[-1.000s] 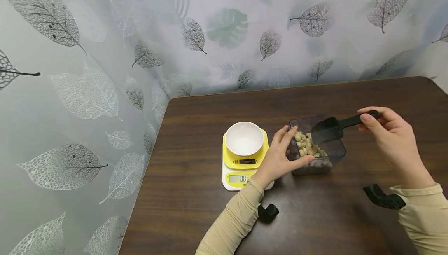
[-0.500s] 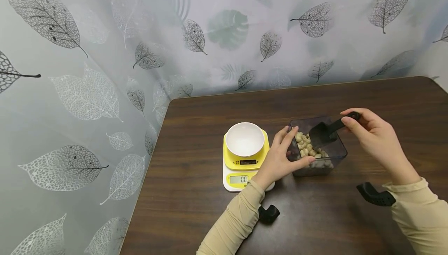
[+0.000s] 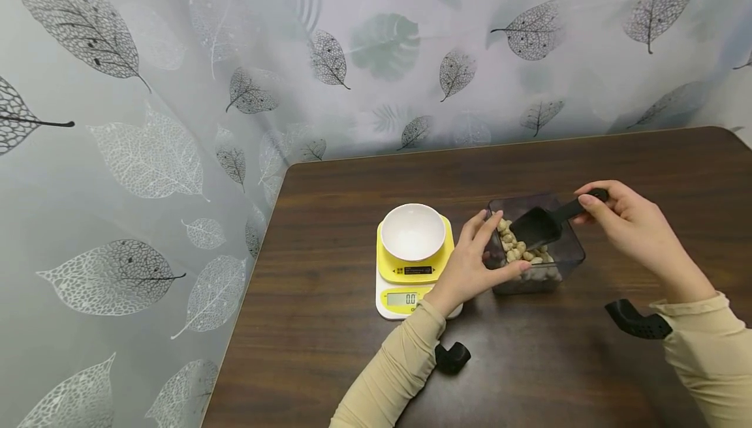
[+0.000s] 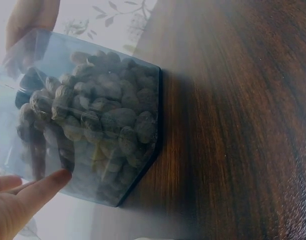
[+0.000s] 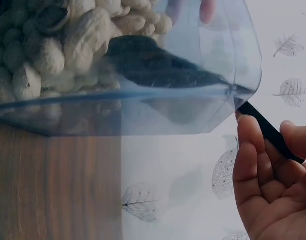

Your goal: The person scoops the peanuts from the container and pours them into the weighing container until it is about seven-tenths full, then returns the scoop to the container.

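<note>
Right of centre, we're scooping peanuts (image 3: 512, 245) | right hand (image 3: 637, 235) pinches scoop (image 3: 536, 227), left hand (image 3: 467, 265) grips tub (image 3: 571, 259) | next likely needs deeper push

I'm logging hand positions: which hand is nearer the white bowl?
Left. The left hand grips the see-through container, just right of the white bowl; the right hand holds the black scoop by its handle, farther right, toward the container's other side.

Left grip (image 3: 467, 266) between scoop (image 3: 536, 227) and bowl (image 3: 413, 232), free passage behind bowl
</note>
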